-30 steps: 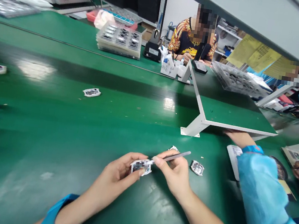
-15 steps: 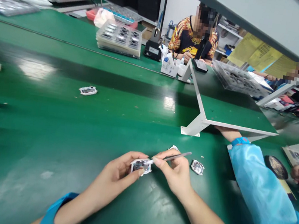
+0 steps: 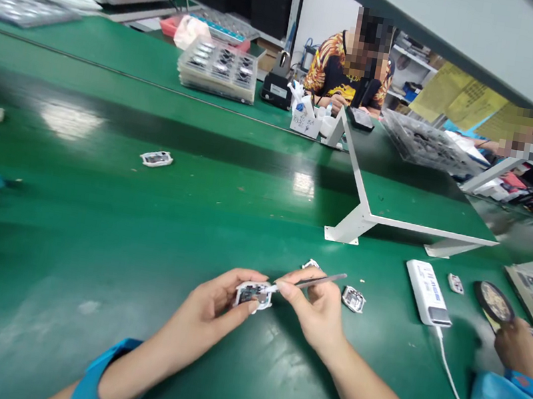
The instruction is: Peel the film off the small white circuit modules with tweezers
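My left hand (image 3: 212,302) pinches a small white electronic part (image 3: 253,294) with a dark board inside, held just above the green table (image 3: 87,245). My right hand (image 3: 317,309) grips metal tweezers (image 3: 322,280) whose tip touches the right edge of that part. A second small white part (image 3: 353,299) lies on the table just right of my right hand. Another tiny white piece (image 3: 309,264) sits behind my fingers.
A white power bank (image 3: 428,293) with a cable, a small part (image 3: 455,283) and a round dark dish (image 3: 494,301) lie to the right, near a co-worker's hand (image 3: 523,348). A white-legged shelf (image 3: 397,207), loose parts (image 3: 155,158) and stacked trays (image 3: 219,69) stand farther back.
The co-worker's blue-sleeved arm has pulled back from under the shelf to the right, uncovering the power bank and the dish. My hands stay put.
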Demonstrator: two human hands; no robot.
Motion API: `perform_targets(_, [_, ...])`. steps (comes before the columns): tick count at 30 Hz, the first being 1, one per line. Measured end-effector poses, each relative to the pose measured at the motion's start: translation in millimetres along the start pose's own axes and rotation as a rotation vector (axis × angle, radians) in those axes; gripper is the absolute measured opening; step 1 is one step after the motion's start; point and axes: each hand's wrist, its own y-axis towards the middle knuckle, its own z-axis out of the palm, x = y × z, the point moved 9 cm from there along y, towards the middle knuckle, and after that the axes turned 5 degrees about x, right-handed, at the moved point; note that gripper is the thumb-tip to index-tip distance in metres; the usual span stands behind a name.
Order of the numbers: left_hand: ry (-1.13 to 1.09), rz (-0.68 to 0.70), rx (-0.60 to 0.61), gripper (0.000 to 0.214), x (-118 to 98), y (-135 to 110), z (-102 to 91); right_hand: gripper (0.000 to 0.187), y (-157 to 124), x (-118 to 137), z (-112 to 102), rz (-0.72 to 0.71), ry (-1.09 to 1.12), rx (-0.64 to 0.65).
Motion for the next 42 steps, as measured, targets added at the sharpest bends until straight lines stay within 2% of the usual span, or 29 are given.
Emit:
perform_targets(9, [-0.027,-0.009,0.006,0.048,-0.3,-1.2,0.1,0.012,0.1,-2.0,0.5,0.009,-0.051,-0.006])
perform_targets(16, [-0.115,-0.027,-0.101,0.048,3.9,-1.1,-4.5,0.009,-4.5,2.7,1.8,-0.027,-0.115,-0.048])
perform_targets(23, [-0.173,-0.013,-0.176,0.051,12.5,1.9,-6.1,0.001,-10.6,21.8,10.9,-0.205,-0.175,-0.042])
perform_targets(28, [-0.116,-0.002,-0.167,0.052,11.9,4.0,-7.3,0.007,-13.4,33.1,13.8,-0.338,-0.242,-0.037])
perform_targets(35, [-0.140,-0.026,-0.151,0.047,10.0,-2.0,-8.4,0.004,-7.1,23.3,-2.1,-0.264,-0.126,-0.114])
perform_targets(42, [-0.234,-0.025,-0.086,0.039,4.4,-4.3,-0.1,0.006,-1.8,8.7,7.0,-0.131,-0.016,-0.022])
